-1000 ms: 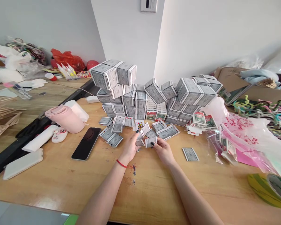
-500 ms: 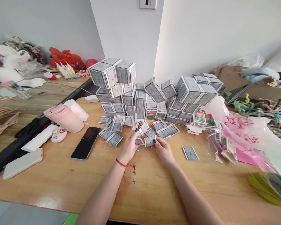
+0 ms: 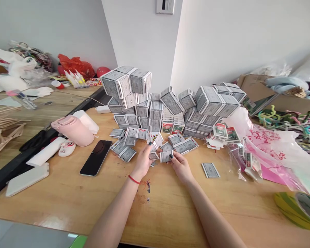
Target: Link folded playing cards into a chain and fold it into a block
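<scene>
My left hand (image 3: pixel 144 160), with a red string at the wrist, is closed on folded playing cards (image 3: pixel 156 142) that stand up between thumb and fingers. Its fingers are partly hidden behind the cards. My right hand (image 3: pixel 180 164) pinches another playing card (image 3: pixel 165 156), its patterned grey back toward me, close beside the left hand's cards. Loose folded cards (image 3: pixel 187 146) lie just beyond my right hand, and more card pieces (image 3: pixel 123 150) lie to the left. Behind them rises a structure of card cubes (image 3: pixel 142 108). A single card (image 3: pixel 210 170) lies flat on the right.
A black phone (image 3: pixel 96 158), pink bottle (image 3: pixel 73 130) and white power bank (image 3: pixel 28 179) lie on the left of the wooden table (image 3: pixel 170 210). Card boxes (image 3: pixel 220 131), plastic bags (image 3: pixel 268 137) and a yellow-green tape roll (image 3: pixel 298 209) are on the right.
The camera view has shifted slightly, so the scene sits a little to the right and lower. Both hands keep nearly the same pose and hold on the cards.
</scene>
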### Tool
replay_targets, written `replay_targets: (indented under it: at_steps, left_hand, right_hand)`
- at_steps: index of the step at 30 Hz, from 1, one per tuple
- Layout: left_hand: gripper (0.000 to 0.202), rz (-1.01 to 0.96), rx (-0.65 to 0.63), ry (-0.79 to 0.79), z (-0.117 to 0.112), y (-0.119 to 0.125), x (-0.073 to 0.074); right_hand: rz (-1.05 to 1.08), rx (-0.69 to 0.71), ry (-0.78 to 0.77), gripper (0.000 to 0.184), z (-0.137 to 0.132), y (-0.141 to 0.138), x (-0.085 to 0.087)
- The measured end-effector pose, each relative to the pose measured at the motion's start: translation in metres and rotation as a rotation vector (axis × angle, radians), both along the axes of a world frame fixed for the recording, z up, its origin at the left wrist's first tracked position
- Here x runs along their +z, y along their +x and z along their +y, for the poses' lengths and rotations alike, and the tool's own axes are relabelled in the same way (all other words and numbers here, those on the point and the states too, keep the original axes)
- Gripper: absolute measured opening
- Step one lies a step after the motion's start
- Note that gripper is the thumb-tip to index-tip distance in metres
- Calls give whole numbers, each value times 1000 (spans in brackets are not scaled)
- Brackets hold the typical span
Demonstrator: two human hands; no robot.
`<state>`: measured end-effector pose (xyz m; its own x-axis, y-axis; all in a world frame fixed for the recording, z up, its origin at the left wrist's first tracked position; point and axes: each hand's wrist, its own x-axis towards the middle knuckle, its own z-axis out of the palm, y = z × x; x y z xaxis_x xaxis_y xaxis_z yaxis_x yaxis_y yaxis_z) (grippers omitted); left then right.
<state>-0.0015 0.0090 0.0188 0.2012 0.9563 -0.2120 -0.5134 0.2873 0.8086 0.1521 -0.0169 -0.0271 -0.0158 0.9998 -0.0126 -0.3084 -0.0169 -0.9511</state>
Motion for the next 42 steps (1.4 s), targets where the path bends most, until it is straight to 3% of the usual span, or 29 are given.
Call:
replay_targets:
  at_steps: [9, 25, 32, 42]
  left_hand:
    - [35, 41, -12, 67, -1, -1, -3]
    - [39, 34, 36, 38, 1, 0, 0]
    - [38, 53, 43, 47, 1, -1, 0]
    - [31, 28, 35, 6, 0, 2, -2]
  right_hand:
    - [48, 11, -10, 22, -1, 0, 0]
    - [232, -44, -78, 20, -5, 0, 14]
    - [245, 53, -127, 34, -7, 0, 21]
    - [183, -7, -203, 40, -3, -1, 10]
